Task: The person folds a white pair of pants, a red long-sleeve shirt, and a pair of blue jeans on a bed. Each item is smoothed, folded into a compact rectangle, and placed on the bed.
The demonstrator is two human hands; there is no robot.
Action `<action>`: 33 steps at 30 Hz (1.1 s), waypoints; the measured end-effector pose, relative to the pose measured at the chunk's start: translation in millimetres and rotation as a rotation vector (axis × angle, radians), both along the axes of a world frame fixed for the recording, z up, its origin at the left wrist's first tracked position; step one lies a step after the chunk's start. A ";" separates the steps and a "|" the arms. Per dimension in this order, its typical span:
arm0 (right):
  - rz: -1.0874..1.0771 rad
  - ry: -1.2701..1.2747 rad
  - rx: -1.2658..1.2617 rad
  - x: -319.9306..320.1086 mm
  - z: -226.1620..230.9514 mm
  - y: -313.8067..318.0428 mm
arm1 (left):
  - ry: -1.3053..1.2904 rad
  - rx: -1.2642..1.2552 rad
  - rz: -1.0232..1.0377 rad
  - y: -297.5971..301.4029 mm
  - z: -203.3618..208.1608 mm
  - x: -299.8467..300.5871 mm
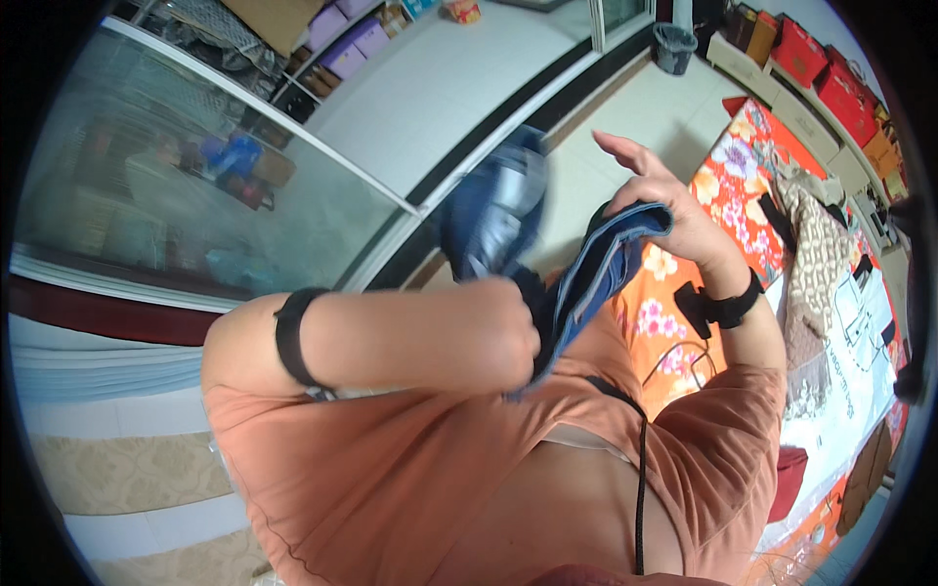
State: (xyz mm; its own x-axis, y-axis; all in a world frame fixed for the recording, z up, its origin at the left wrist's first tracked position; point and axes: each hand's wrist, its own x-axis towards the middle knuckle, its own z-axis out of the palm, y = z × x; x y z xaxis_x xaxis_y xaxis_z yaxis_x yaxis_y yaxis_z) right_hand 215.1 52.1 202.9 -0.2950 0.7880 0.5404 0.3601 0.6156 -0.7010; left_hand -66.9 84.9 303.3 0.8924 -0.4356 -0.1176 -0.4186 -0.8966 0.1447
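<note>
A blue denim garment (598, 266), with a thick stitched edge like a waistband, is held up in front of my chest. My left hand (493, 332) is closed in a fist at the lower end of that edge. At its upper end, my right hand (650, 195) pinches the denim while one finger points outward. Beyond my left hand, another part of the garment hangs bunched and smeared by motion. The fingertips of my left hand are hidden, and some fingers of my right hand are behind the cloth.
On my right, a bed or table with an orange floral cover (738, 161) bears a patterned knit garment (811, 249) and a white printed bag (831, 391). A glass sliding door (195, 186) stands on the left. A dark bin (674, 47) sits by the far cabinet (801, 117).
</note>
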 end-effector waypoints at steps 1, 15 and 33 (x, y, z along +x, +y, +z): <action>0.066 -0.001 0.036 -1.3 12.1 7.3 | 0.039 0.054 -0.052 -11.2 13.5 3.0; 0.099 0.556 -0.040 -30.0 -56.5 -12.4 | 0.377 0.177 0.029 -23.3 57.6 -5.4; 0.163 0.259 -0.134 -53.1 -51.2 32.7 | 0.290 0.204 0.191 0.0 58.8 -24.1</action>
